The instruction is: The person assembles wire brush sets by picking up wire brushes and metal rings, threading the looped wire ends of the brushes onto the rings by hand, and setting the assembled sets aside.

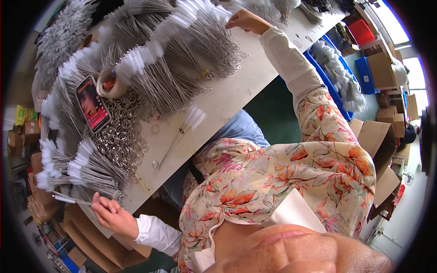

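Observation:
My left hand, at the near left table edge, is closed on the wire stem of a thin tube brush with white bristles. Beside it lies a bundle of similar brushes. Across the table my right hand reaches out with thumb and fingertips pinched together, at the edge of a large heap of brushes. What its fingers hold, if anything, is too small to make out. Between the hands, a few loose brushes lie with a metal ring at the stem end.
A pile of metal rings lies by a lit phone and a tape roll. More brush bundles cover the table's far left. A blue crate of brushes stands right of the table, with cardboard boxes nearby.

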Demonstrator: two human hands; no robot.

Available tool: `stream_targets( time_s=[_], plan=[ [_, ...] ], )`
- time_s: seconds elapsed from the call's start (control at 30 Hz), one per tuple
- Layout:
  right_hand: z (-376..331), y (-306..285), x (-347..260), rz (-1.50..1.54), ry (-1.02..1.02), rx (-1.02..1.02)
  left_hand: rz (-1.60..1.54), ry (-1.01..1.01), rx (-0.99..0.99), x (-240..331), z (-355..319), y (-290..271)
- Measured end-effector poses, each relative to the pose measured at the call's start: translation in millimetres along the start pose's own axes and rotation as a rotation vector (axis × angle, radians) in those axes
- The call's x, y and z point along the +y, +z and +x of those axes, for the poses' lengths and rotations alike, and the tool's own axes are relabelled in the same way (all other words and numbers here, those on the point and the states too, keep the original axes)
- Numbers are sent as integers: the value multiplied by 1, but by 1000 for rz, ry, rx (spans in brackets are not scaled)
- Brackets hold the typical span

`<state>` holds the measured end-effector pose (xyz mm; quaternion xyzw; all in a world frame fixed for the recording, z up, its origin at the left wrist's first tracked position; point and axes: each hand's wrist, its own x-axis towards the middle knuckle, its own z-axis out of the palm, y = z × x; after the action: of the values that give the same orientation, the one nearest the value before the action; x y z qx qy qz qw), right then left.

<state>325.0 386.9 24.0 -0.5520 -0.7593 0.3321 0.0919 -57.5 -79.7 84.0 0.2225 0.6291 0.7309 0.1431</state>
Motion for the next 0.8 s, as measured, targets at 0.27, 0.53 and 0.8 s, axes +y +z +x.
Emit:
stream_targets(
  time_s=[0.27,0.53,0.8],
  plan=[
    [-59,-6,-116,486,-773,901,-108,-86,-138,-16,-34,40],
    [-181,122,-199,1344,-633,-434,-82,176,-627,-23,-58,162],
    [-192,140,-158,758,-796,81,55,685,-487,-30,-54,158]
  ],
)
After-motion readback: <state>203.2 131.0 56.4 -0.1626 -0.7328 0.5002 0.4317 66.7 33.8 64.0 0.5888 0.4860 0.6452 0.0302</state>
